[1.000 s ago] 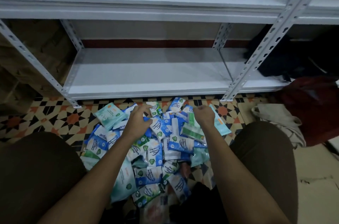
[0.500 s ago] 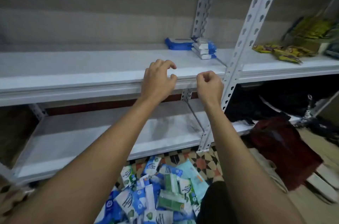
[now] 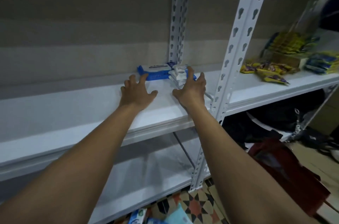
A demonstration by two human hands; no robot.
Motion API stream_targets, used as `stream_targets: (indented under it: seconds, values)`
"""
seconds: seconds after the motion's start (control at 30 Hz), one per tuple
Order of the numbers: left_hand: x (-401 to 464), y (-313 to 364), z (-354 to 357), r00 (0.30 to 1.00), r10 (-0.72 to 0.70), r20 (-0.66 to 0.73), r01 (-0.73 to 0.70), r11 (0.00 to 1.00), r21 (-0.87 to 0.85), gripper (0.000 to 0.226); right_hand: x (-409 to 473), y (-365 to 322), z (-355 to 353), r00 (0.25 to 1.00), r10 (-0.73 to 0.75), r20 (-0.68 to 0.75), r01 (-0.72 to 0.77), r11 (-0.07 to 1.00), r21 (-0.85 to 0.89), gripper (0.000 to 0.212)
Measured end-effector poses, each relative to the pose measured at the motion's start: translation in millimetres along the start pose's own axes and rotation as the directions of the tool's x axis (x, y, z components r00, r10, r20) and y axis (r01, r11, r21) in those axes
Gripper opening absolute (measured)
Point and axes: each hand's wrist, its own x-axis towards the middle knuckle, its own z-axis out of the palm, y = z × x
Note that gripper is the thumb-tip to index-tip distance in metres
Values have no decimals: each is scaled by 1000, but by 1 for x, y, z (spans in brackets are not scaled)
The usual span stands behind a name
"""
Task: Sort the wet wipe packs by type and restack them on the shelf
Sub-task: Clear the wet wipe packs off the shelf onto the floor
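1. Grip: neither hand holds anything. Left hand [image 3: 136, 93] has its fingers spread, fingertips at the front edge of the large blue pack [image 3: 156, 72]; contact cannot be confirmed. Right hand [image 3: 191, 90] is likewise spread, fingers reaching alongside the small stack of white-and-blue packs [image 3: 180, 75], one finger overlapping its right side.
2. Location of task items: both the blue pack and the small stack sit at the back of the middle shelf [image 3: 82, 112], touching each other, just in front of the rear upright [image 3: 178, 22]. Only a few loose packs [image 3: 139, 216] show at the bottom edge, on the patterned floor below the lower shelf.
3. Step in hand, as judged: gathering the shelved packs, either to pull them forward or to square them as the base for sorted stacks.
4. Method note: close thumb and fingers on the short ends of each pile, not the soft faces; the film wrappers probably slip and the small stack is likely to shear if pushed from one side only.
5. Keep the two types separate: slide the large pack left, the small stack right, leaving a gap.
6. Risk: the front upright [image 3: 236, 44] stands near the right wrist; draw back straight to avoid knocking it.
7. Unrelated: yellow snack packets [image 3: 266, 71] lie on the neighbouring bay; leave untouched.
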Motion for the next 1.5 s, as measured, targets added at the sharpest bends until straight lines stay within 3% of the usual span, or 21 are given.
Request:
stream_targets:
  seconds: [0.17, 0.33, 0.47, 0.9, 1.13, 1.23, 1.37, 1.5]
  values:
    - [26, -1, 9, 997, -35, -62, 36, 999, 17, 71, 19, 4, 1, 997, 37, 74, -44, 994, 102, 96]
    - [53, -3, 21, 997, -14, -72, 23, 993, 114, 64, 26, 3, 9, 1000, -6, 18, 8, 998, -68, 70]
    - [70, -9, 27, 999, -10, -54, 18, 989, 145, 56, 29, 4, 15, 998, -56, 7, 57, 992, -114, 66]
    - [53, 0, 17, 991, -4, -132, -4, 998, -55, 25, 29, 2, 14, 993, -97, -63, 90, 990, -109, 58]
    - [16, -4, 1, 986, 51, -160, -44, 998, 52, 10, 17, -3, 11, 983, -175, -60, 167, 979, -117, 55]
    - [-8, -13, -13, 992, 23, -127, -2, 986, 170, 27, 1, -3, 8, 959, -283, -36, 278, 955, -105, 55]
    - [-48, -33, -30, 986, 72, -153, -53, 991, 126, 24, -32, -1, 4, 956, -280, -90, 279, 960, -21, 51]
    - [-101, -37, -56, 979, 96, -180, -95, 995, 15, 9, -94, -3, 6, 934, -268, -237, 291, 954, 70, 46]
